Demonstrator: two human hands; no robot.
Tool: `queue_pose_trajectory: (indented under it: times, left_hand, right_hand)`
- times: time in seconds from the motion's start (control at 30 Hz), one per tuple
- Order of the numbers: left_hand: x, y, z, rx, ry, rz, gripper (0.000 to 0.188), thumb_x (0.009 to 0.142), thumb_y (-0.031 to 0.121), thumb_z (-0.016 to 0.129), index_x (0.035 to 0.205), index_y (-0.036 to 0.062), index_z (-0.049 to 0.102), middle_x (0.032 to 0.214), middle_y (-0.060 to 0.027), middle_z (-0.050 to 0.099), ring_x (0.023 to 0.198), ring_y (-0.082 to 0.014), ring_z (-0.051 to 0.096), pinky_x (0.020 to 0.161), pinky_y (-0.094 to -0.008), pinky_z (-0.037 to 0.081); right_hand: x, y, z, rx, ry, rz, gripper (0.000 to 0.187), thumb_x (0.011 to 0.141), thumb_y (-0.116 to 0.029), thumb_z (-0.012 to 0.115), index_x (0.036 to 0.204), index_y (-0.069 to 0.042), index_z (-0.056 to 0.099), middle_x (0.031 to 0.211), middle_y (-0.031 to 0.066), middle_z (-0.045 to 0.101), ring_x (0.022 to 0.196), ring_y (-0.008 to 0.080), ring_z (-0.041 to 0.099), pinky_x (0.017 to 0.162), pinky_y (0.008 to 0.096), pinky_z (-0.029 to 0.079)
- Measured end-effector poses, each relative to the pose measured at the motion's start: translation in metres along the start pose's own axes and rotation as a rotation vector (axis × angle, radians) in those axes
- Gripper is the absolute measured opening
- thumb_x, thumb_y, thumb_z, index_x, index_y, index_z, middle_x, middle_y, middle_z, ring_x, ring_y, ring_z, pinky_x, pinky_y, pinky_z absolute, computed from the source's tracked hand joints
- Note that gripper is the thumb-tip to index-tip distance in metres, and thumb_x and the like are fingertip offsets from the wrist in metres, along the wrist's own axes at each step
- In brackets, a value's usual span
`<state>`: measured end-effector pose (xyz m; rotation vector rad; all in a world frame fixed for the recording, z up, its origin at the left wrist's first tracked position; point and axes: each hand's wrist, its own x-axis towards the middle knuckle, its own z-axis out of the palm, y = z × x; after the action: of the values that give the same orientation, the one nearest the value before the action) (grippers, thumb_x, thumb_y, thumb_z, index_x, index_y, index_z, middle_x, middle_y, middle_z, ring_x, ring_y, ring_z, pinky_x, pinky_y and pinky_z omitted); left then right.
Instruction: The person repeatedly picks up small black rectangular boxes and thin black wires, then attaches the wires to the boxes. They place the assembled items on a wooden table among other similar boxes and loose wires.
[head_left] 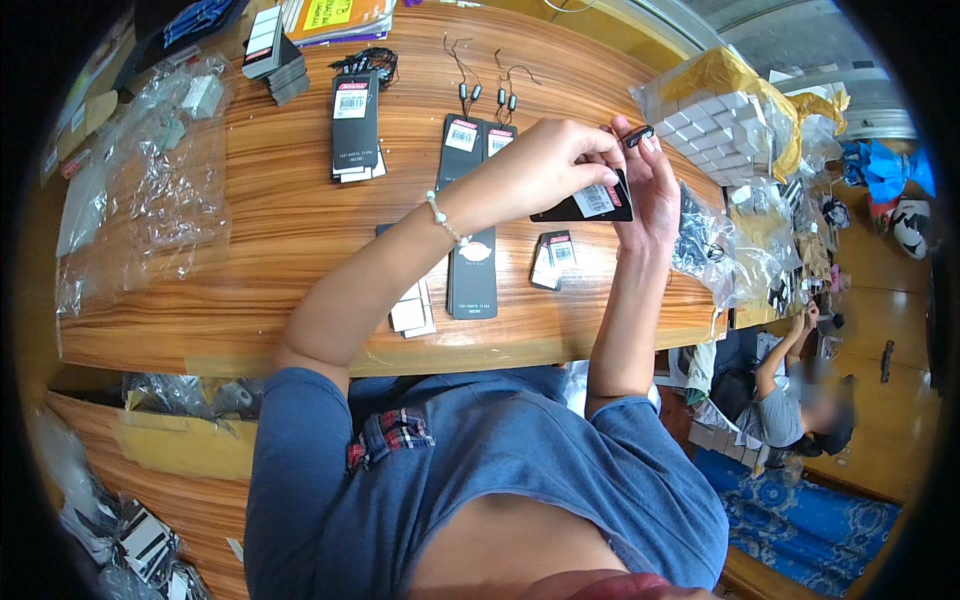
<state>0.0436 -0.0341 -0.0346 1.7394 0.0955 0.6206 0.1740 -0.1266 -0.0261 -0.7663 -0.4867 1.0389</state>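
Note:
My left hand (545,170), with a beaded bracelet at its wrist, is closed on the top end of a black hang tag (570,207) bearing a white label. My right hand (655,190) pinches a small black string seal (637,137) between thumb and finger, just above the tag. Whether the string passes through the tag is hidden by my fingers. Below my hands lie a small stack of little labelled tags (555,260) and a dark hang tag stack (473,280). More dark tags (458,145) with strings (463,90) lie beyond my left wrist.
A labelled tag stack (350,125) and a bundle of black strings (370,65) lie farther back. Clear plastic bags (140,190) cover the left side. At the right stand a box of white packs (710,130) and bagged strings (700,240). Another person (785,400) works beyond.

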Motion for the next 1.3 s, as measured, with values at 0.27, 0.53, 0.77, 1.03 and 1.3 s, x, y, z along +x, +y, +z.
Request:
queue_pose_trajectory:
  times: [0.27,0.53,0.77,1.03,1.3]
  left_hand:
    - [-0.001,0.005,-0.014,0.145,-0.037,-0.167,0.013,0.080,0.009,0.063,0.091,0.0013,0.064,0.082,-0.0048,0.064,0.075,-0.0082,0.058,0.069,-0.0233,0.047]
    - [-0.002,0.006,-0.040,0.140,-0.083,-0.044,0.016,0.082,0.013,0.061,0.092,0.0013,0.064,0.104,-0.0068,0.059,0.087,-0.0110,0.059,0.074,-0.0232,0.048]
    - [-0.003,0.009,-0.053,-0.063,-0.155,-0.124,0.019,0.082,0.013,0.062,0.095,-0.0004,0.062,0.083,-0.0023,0.063,0.082,-0.0077,0.057,0.075,-0.0232,0.047]
    - [-0.001,0.004,-0.057,-0.140,-0.170,-0.142,0.021,0.082,0.013,0.063,0.098,-0.0005,0.062,0.085,-0.0039,0.064,0.079,-0.0080,0.060,0.073,-0.0214,0.048]
    - [-0.001,0.005,-0.065,-0.113,-0.116,-0.145,0.024,0.080,0.017,0.065,0.098,0.0009,0.063,0.085,-0.0049,0.065,0.081,-0.0098,0.062,0.074,-0.0220,0.050]
  right_hand:
    - [0.011,0.005,-0.006,-0.158,0.000,-0.076,0.010,0.082,-0.008,0.056,0.091,-0.005,0.053,0.087,0.0043,0.058,0.080,0.0132,0.053,0.077,0.0269,0.043]
    - [0.003,0.000,0.005,-0.690,-0.215,0.051,0.014,0.085,-0.006,0.055,0.099,-0.003,0.051,0.077,0.0007,0.058,0.071,0.0075,0.052,0.071,0.0215,0.040]
    - [-0.005,-0.008,0.008,-0.651,-0.257,0.066,0.024,0.083,-0.004,0.058,0.104,-0.003,0.047,0.068,0.0010,0.054,0.064,0.0091,0.050,0.065,0.0216,0.039]
    - [-0.005,-0.013,0.000,-0.363,-0.322,0.094,0.023,0.082,-0.004,0.058,0.103,-0.003,0.048,0.070,0.0037,0.054,0.066,0.0123,0.050,0.070,0.0256,0.040]
    - [-0.007,-0.024,-0.012,0.135,-0.456,-0.041,0.026,0.082,-0.004,0.051,0.108,-0.006,0.054,0.099,0.0125,0.063,0.095,0.0261,0.059,0.092,0.0480,0.039]
